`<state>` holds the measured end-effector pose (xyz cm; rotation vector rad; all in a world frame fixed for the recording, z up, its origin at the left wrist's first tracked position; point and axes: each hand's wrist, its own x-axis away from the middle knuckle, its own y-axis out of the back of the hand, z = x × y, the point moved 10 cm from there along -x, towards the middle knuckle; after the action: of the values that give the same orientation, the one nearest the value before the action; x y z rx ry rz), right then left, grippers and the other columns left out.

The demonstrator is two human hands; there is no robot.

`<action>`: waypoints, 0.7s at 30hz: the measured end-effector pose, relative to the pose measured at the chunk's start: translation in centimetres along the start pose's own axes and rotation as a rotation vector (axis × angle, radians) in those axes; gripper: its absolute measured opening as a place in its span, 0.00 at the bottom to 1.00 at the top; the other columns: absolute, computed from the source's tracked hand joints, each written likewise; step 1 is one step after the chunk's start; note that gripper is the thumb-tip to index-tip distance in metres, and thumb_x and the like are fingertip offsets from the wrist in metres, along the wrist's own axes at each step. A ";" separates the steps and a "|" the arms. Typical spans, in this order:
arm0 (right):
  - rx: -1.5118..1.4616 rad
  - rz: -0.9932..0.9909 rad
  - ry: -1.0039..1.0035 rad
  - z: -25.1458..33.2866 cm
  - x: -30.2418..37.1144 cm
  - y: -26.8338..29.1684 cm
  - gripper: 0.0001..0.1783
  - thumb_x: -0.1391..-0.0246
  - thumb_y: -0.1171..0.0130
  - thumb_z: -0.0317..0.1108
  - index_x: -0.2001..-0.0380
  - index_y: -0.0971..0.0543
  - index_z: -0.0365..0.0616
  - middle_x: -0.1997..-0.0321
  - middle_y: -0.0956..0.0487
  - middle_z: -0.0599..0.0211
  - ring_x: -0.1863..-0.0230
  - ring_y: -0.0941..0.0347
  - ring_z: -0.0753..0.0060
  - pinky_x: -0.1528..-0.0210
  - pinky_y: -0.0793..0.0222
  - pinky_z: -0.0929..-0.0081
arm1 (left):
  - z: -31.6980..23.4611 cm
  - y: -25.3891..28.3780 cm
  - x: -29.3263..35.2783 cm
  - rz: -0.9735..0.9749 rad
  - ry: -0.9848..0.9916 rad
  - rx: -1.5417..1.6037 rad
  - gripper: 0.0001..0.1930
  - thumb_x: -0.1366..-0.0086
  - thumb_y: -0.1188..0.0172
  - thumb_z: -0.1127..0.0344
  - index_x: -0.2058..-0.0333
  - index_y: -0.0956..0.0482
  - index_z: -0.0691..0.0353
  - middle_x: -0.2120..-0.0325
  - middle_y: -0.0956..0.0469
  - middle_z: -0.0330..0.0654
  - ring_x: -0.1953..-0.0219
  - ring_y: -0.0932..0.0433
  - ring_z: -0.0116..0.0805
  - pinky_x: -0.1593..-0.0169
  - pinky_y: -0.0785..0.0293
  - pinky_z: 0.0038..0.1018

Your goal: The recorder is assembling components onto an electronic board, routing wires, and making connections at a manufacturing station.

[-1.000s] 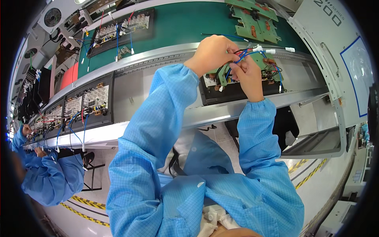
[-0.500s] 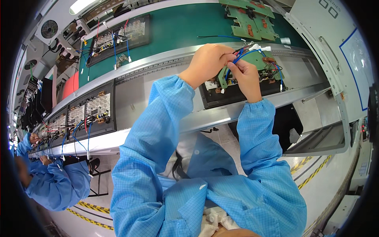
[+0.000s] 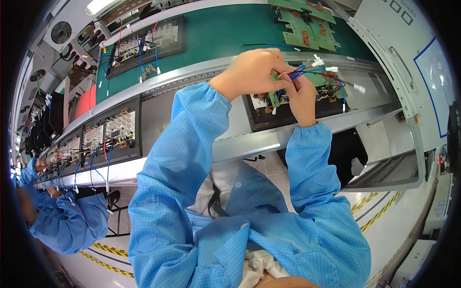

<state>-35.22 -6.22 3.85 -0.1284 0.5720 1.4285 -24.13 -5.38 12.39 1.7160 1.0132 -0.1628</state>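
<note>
Over a black tray (image 3: 271, 121) with a green circuit board, my two hands meet around a bundle of blue, black and other wires (image 3: 298, 72). Their white connectors (image 3: 331, 69) stick out to the right. My right hand (image 3: 302, 96) is closed, with the bundle between thumb and fingers. My left hand (image 3: 254, 72) pinches at the bundle's left side; its fingertips partly hide what they grip, which looks like the same wires. Below the hands, part of the board is covered; a blue wire with a white end hangs at the tray's right side.
A metal conveyor rail (image 3: 192, 77) runs across, with more trayed boards (image 3: 120, 129) to the left. Green boards (image 3: 307, 31) and a loose blue wire lie on the green mat (image 3: 225, 29). A white machine panel (image 3: 398, 62) stands right. A co-worker's blue sleeve (image 3: 72, 216) shows at left.
My left hand has turned and its wrist has shifted slightly left and down. The wires now sit lower and further right between my fingers, with a connector swung out to the right.
</note>
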 end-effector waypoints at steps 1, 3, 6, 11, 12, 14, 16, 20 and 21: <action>0.091 -0.009 0.006 -0.1 0.1 0.1 0.11 0.42 0.47 0.33 0.62 0.24 0.36 0.73 0.24 0.72 0.74 0.35 0.86 0.74 0.39 0.80 | 0.3 0.2 -0.3 -0.004 0.006 -0.001 0.18 0.51 0.40 0.62 0.58 0.19 0.53 0.78 0.22 0.45 0.76 0.24 0.45 0.69 0.27 0.34; 0.223 -0.012 0.041 0.7 0.5 -0.1 0.11 0.42 0.47 0.34 0.62 0.25 0.36 0.73 0.24 0.67 0.75 0.32 0.79 0.73 0.38 0.77 | -0.3 0.7 -1.5 -0.054 -0.037 -0.106 0.19 0.53 0.37 0.58 0.61 0.19 0.55 0.76 0.21 0.43 0.74 0.23 0.44 0.68 0.27 0.34; 0.489 -0.087 0.134 0.9 0.9 0.3 0.13 0.42 0.49 0.37 0.62 0.26 0.37 0.74 0.24 0.58 0.75 0.28 0.63 0.72 0.35 0.69 | -0.2 -2.7 -3.5 0.218 0.109 -0.081 0.18 0.53 0.37 0.55 0.64 0.19 0.57 0.76 0.21 0.43 0.73 0.23 0.44 0.67 0.27 0.34; 0.634 -0.048 0.032 1.1 1.0 -0.6 0.15 0.41 0.53 0.43 0.63 0.27 0.41 0.73 0.24 0.53 0.72 0.29 0.46 0.69 0.35 0.58 | 1.8 -3.2 -3.9 0.245 0.158 0.045 0.11 0.43 0.42 0.59 0.70 0.22 0.63 0.79 0.21 0.43 0.74 0.21 0.41 0.69 0.25 0.32; 0.697 -0.125 0.064 1.5 1.4 -0.3 0.15 0.41 0.54 0.43 0.62 0.27 0.43 0.73 0.24 0.55 0.72 0.28 0.49 0.70 0.35 0.59 | 2.5 -3.6 -3.6 0.253 0.230 0.220 0.10 0.42 0.44 0.62 0.71 0.23 0.64 0.80 0.22 0.43 0.76 0.21 0.37 0.70 0.26 0.30; 0.759 -0.209 0.099 1.9 2.0 0.2 0.14 0.41 0.54 0.43 0.61 0.27 0.44 0.73 0.23 0.57 0.71 0.26 0.51 0.70 0.34 0.60 | 3.1 -4.1 -3.1 0.261 0.296 0.392 0.08 0.40 0.46 0.66 0.71 0.23 0.65 0.80 0.22 0.42 0.77 0.21 0.34 0.71 0.26 0.27; 0.759 -0.226 0.073 1.8 2.3 0.5 0.13 0.41 0.54 0.42 0.61 0.28 0.46 0.74 0.23 0.60 0.72 0.25 0.55 0.71 0.34 0.61 | 3.3 -4.2 -2.8 0.252 0.287 0.482 0.07 0.37 0.48 0.69 0.69 0.24 0.67 0.81 0.23 0.41 0.79 0.23 0.28 0.73 0.28 0.26; 0.720 -0.223 -0.011 2.1 2.2 0.8 0.12 0.41 0.54 0.42 0.62 0.28 0.47 0.77 0.23 0.62 0.74 0.25 0.57 0.73 0.34 0.61 | 4.7 -4.5 -2.6 0.249 0.289 0.538 0.07 0.38 0.45 0.68 0.68 0.23 0.66 0.80 0.23 0.41 0.78 0.23 0.27 0.73 0.29 0.25; 0.727 -0.219 -0.016 2.0 2.3 0.9 0.11 0.41 0.53 0.41 0.63 0.29 0.47 0.78 0.23 0.61 0.75 0.25 0.55 0.73 0.34 0.60 | 4.9 -4.7 -2.7 0.252 0.284 0.492 0.07 0.39 0.44 0.67 0.68 0.22 0.65 0.79 0.22 0.41 0.77 0.23 0.28 0.72 0.28 0.25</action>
<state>-35.43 -3.13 4.80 0.3875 0.9964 0.9405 -27.27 -10.72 8.54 2.3505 1.0023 -0.0014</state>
